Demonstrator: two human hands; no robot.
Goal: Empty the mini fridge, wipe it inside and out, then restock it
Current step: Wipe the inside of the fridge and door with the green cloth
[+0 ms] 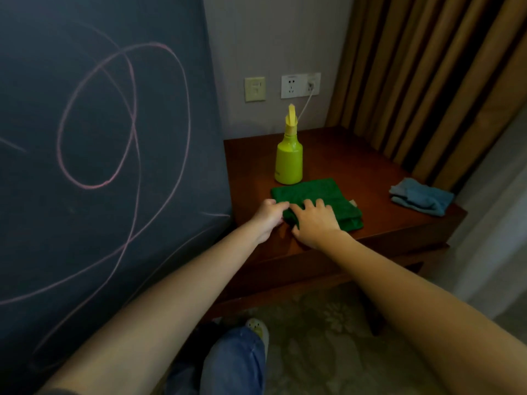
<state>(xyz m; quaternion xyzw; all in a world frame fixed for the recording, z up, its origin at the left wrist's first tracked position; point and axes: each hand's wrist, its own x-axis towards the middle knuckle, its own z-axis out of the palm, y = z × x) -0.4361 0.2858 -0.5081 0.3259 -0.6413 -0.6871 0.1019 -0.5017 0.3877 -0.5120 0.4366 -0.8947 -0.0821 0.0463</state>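
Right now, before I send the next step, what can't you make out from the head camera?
All in the head view:
- No mini fridge door or inside is in view; the dark scribbled panel runs off the left edge.
- spray bottle: label too small and dim to read.
- white cord: lower end hidden behind the spray bottle.
- right hand on the green cloth: its own back hides whether it pinches or only presses.
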